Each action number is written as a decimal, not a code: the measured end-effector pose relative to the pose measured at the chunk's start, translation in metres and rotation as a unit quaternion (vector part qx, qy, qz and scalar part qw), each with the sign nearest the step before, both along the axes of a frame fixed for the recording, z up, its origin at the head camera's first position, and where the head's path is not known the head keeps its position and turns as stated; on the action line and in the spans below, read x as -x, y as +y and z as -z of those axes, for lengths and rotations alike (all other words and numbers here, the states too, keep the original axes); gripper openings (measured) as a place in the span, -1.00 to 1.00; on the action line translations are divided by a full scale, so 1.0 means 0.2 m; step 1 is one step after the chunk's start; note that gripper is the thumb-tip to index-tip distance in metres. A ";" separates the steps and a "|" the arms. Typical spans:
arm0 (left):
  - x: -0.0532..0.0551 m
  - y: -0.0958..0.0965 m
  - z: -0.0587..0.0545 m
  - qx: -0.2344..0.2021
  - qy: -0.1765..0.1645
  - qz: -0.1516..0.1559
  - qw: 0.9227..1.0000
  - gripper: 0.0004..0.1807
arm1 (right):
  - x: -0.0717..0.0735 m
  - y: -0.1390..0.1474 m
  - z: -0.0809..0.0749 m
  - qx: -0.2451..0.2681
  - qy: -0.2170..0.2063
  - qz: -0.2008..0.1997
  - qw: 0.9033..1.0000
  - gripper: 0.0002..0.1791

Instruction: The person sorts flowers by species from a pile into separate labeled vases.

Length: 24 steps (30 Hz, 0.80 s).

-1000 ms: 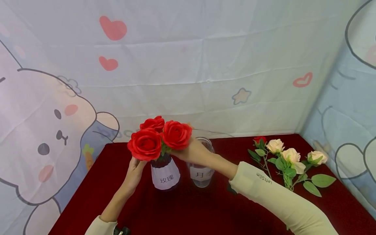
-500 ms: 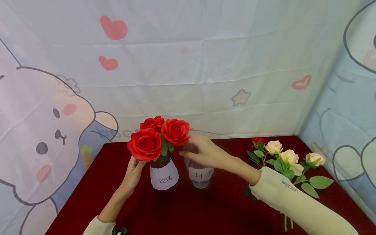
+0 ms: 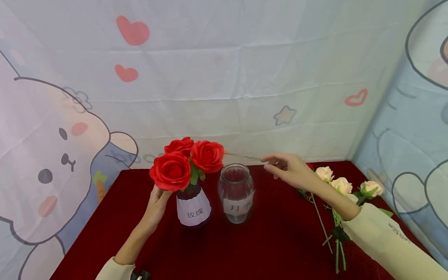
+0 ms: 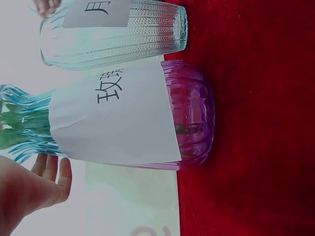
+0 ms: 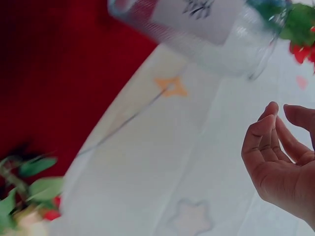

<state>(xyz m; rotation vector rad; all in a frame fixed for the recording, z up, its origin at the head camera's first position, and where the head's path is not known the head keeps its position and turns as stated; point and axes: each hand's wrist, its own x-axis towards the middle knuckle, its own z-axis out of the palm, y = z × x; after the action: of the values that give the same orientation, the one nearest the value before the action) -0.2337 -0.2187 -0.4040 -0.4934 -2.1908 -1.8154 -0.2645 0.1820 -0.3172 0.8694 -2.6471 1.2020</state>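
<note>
Three red artificial roses stand in a purple fluted vase with a white paper label. My left hand is at the left side of its neck; in the left wrist view the fingertips touch the glass without wrapping round it. To the right stands a clear glass vase, also labelled, with no flowers in it. My right hand is in the air right of this vase, fingers loosely bent and holding nothing, as the right wrist view also shows.
Cream roses and a mostly hidden red flower lie at the right on the dark red tablecloth, partly behind my right forearm. Their stems point towards the front. A printed cloth backdrop rises behind the table.
My right hand has left the red roses and moved right, past the clear vase, towards the flowers lying there. My left hand has stayed at the purple vase.
</note>
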 end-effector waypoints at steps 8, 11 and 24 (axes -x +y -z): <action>-0.01 0.00 -0.01 0.002 -0.006 -0.001 1.000 -0.43 | 0.06 0.28 0.15 -0.021 -0.002 0.048 0.999 -0.74; -0.01 -0.01 -0.02 0.001 -0.009 -0.005 1.000 -0.43 | 0.10 0.37 0.23 -0.026 -0.015 0.059 0.998 -0.73; -0.01 -0.01 0.00 0.001 -0.016 0.003 1.000 -0.40 | 0.20 0.62 0.53 -0.067 -0.056 0.087 0.992 -0.68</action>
<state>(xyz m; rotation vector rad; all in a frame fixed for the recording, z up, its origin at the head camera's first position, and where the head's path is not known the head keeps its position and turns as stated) -0.2320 -0.2200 -0.4031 -0.4756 -2.2137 -1.8371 -0.3042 0.3054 -0.4234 0.5877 -2.8517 1.0709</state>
